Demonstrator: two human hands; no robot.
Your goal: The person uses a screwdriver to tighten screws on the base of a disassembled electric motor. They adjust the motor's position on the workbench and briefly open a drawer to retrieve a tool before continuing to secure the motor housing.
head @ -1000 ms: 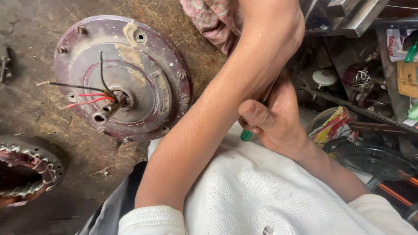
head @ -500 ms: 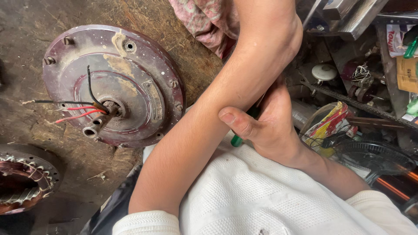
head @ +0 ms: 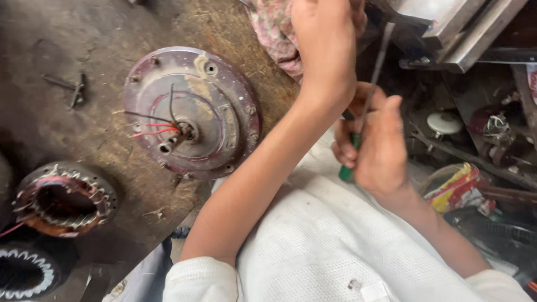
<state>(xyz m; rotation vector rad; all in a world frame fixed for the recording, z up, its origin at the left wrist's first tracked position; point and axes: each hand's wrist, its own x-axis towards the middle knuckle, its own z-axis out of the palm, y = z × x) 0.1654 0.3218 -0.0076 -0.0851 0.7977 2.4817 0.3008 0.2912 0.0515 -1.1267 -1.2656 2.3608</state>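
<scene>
Rightward, the right hand [head: 380, 148] is clamped on a green-handled screwdriver [head: 363, 95]; the left hand [head: 324, 42] reaches far, its grip unclear.

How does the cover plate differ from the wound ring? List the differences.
The cover plate is a closed, purplish disc; the wound ring is open through its middle. Red and black wires sprout from the cover plate's centre; the wound ring carries coils around its rim. The cover plate looks wider than the wound ring. Both lie flat on the bench.
</scene>
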